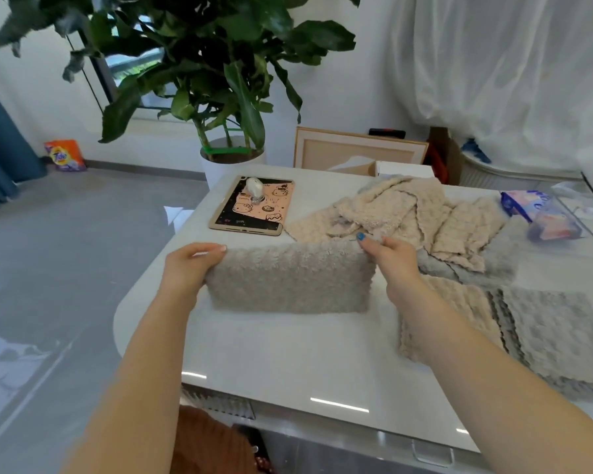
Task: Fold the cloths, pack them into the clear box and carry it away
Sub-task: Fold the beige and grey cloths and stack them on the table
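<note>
Centre of white table (288,357): grey cloth (290,278), fleecy, folded double, stood on its lower edge. Left hand (189,265) at 9 o'clock of it, fingers curled over the top left corner; right hand (391,258) at 3 o'clock, thumb and fingers pinching the top right corner. At 2 o'clock: loose heap of beige cloths (408,213), unfolded, overlying more grey ones. At 4 o'clock: folded stack (545,336) of grey and beige cloths, flat, partly under the right forearm. At 12 o'clock: tablet (254,213) in a pink and black cartoon-cat case, lettering too small to read, small white object (254,189) on top. At 2 o'clock, table edge: blue packet (541,213), print blurred. At 10 o'clock, on the floor: orange bag (65,155) marked "Tide". At 12 o'clock, beyond the table: white pot (233,165) containing a leafy plant; open cardboard box (356,165), contents hidden.
</note>
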Tool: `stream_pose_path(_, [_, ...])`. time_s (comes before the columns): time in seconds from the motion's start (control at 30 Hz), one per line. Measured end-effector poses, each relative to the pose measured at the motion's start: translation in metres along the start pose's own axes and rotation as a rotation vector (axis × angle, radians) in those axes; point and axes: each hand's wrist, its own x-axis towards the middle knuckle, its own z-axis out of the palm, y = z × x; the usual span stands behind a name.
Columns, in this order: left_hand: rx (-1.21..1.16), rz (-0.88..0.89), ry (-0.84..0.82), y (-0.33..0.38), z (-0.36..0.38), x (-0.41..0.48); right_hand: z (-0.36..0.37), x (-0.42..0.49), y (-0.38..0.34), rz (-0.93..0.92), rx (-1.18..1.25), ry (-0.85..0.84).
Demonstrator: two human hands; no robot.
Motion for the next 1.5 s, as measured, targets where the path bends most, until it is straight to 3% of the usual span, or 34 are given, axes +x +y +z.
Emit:
stream_pose_path(0.1, [-0.176,0.087,-0.101,0.027,-0.009,0.001,-0.004,0.005,-0.018,0.012,0.060,-0.009])
stream_pose_path(0.23, [0.139,0.339,0.096,0.037,-0.023,-0.008,-0.009,0.010,-0.030,0.030,-0.093,-0.288])
stream_pose_path(0.37, [0.148,0.439,0.185,0.038,-0.036,-0.037,-0.017,0.005,-0.024,-0.059,-0.225,-0.292])
stream_pose_path(0.57, [-0.079,0.241,0.141,0.036,-0.038,-0.037,-0.014,0.000,-0.023,0.001,-0.083,-0.163])
stream_pose_path(0.7, [0.064,0.028,0.187,-0.001,-0.018,-0.006,0.002,0.007,0.003,0.126,-0.144,-0.134])
stream_pose_path(0.77, [0.165,-0.030,0.184,-0.027,-0.011,0.004,0.008,0.010,0.026,0.201,-0.352,-0.205])
stream_pose_path(0.83, [0.290,-0.035,0.137,-0.049,-0.006,0.006,0.009,0.014,0.051,0.216,-0.528,-0.229])
stream_pose_path(1.1, [0.805,-0.008,0.092,-0.078,-0.005,0.009,0.009,0.010,0.083,0.090,-0.828,-0.225])
stream_pose_path(1.23, [0.839,0.048,0.105,-0.080,-0.005,0.006,0.008,0.008,0.088,-0.026,-0.972,-0.173])
stream_pose_path(1.37, [0.756,0.038,0.116,-0.079,-0.008,0.009,0.008,0.010,0.082,-0.145,-0.953,-0.091])
stream_pose_path(1.5, [0.771,-0.010,0.076,-0.080,-0.010,0.012,0.012,0.011,0.080,-0.049,-0.698,-0.122])
